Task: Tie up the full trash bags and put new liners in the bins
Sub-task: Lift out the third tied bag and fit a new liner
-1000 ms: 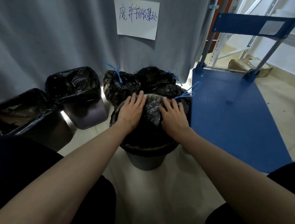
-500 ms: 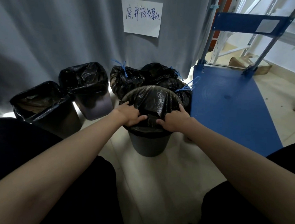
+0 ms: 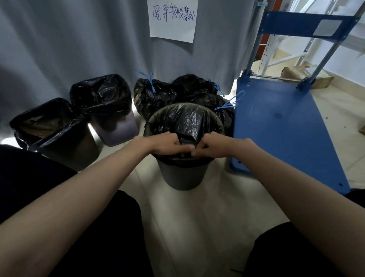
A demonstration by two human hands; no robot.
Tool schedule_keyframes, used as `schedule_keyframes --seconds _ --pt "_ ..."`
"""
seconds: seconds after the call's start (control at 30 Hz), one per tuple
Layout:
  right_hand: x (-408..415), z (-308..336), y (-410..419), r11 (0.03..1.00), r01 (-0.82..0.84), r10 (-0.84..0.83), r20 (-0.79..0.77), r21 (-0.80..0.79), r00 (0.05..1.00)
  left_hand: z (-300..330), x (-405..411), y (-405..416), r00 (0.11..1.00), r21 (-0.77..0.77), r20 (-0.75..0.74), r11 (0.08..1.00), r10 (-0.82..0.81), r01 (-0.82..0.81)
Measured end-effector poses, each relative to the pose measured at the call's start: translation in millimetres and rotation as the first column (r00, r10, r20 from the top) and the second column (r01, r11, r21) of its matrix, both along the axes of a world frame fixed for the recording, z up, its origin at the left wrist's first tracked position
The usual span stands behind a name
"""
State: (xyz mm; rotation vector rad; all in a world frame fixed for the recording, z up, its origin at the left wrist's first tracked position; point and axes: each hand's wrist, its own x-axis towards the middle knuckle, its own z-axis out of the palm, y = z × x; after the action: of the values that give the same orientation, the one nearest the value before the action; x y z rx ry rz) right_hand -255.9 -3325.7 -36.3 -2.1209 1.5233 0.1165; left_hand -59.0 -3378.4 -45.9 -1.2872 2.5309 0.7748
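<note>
Both hands meet at the near rim of the round grey bin (image 3: 181,178): the left hand (image 3: 166,144) and right hand (image 3: 210,147) each pinch the black liner (image 3: 186,119) stretched over its mouth. Folding the film evenly over the rim should keep it from slipping. Left stand two lined bins (image 3: 73,137); behind, tied trash bags (image 3: 154,95) crowd the curtain; a blue cart (image 3: 282,126) flanks the right.

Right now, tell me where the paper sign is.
In the head view the paper sign hangs top centre on the grey curtain, above the tied bags and left of the blue cart.
</note>
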Motion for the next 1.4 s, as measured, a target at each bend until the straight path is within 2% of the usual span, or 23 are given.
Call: schedule_keyframes --seconds 0.1,0.17,0.23,0.3,0.4,0.6,0.7,0.8,0.9,0.97,1.03,1.1,1.23,1.33,1.4 --pt "-0.6 -6.7 -18.1 0.989 0.089 -0.099 -0.079 -0.119 0.992 -6.7 -5.8 -17.4 0.999 -0.111 0.011 0.993 -0.046 0.047" --pt "4.7 -13.8 -26.4 0.98 0.084 -0.116 -0.18 -0.179 0.977 -9.7 -15.2 -25.9 0.98 -0.16 0.146 0.975 -0.133 0.156" --pt "12.1 -23.7 -31.8 0.985 0.039 -0.086 -0.281 -0.167 0.956 -16.8 -28.5 -34.6 0.948 -0.101 0.278 0.976 -0.157 0.191" --pt "17.2 -37.9 -39.0 0.994 0.011 -0.052 -0.376 -0.111 0.925 -29.6 -39.2 -45.5 0.905 -0.012 0.388 0.981 -0.176 0.196" --pt "19.5 -58.5 -60.2 0.997 0.069 -0.043 -0.463 0.039 0.885 -52.6 -48.9 -63.6 0.821 0.052 0.542 0.982 -0.181 0.183" --pt "24.4 -82.1 -88.0 0.967 0.165 -0.022 -0.579 0.196 0.815 -82.5 -54.2 -87.2 0.724 0.049 0.675 0.987 -0.145 0.152" --pt "31.3 -78.2 -79.8 0.962 0.179 -0.038 -0.547 0.207 0.836 -86.5 -47.7 -84.8 0.73 0.01 0.677 0.994 -0.089 0.111" --pt "30.9 -57.7 -69.3 0.987 0.142 -0.095 -0.451 0.071 0.887 -71.3 -49.6 -78.6 0.735 0.013 0.666 0.986 -0.131 0.164" --pt "29.0 -34.5 -61.2 0.987 0.162 -0.158 -0.317 -0.012 0.935 -48.3 -50.4 -69.4 0.834 0.039 0.535 0.99 -0.134 0.134" --pt "27.8 -26.0 -55.2 0.981 0.194 -0.18 -0.257 0.031 0.95 -30.5 -47.9 -58.6 0.882 0.061 0.449 0.99 -0.144 0.13" --pt "25.2 -22.6 -46.3 0.977 0.182 -0.149 -0.258 0.11 0.955 -14.3 -42.8 -45.0 0.898 0.054 0.411 0.988 -0.154 0.145" --pt "21.8 -22.5 -35.1 0.978 0.148 -0.095 -0.323 0.144 0.942 -2.0 -35.1 -26.5 0.891 0.057 0.416 0.983 -0.184 0.177" --pt "17.3 -15.1 -13.4 0.997 0.077 -0.061 -0.364 0.031 0.929 6.4 -18.8 1.1 0.863 -0.029 0.475 0.978 -0.17 0.208" --pt "15.1 -5.1 -4.3 0.991 0.037 -0.073 -0.283 -0.129 0.956 8.5 -6.4 0.7 0.93 -0.137 0.344 0.973 -0.128 0.184" --pt "10.0 -1.9 0.8 0.985 0.089 -0.106 -0.109 -0.15 0.988 10.6 0.0 1.1 0.969 -0.177 0.213 0.97 -0.125 0.164"
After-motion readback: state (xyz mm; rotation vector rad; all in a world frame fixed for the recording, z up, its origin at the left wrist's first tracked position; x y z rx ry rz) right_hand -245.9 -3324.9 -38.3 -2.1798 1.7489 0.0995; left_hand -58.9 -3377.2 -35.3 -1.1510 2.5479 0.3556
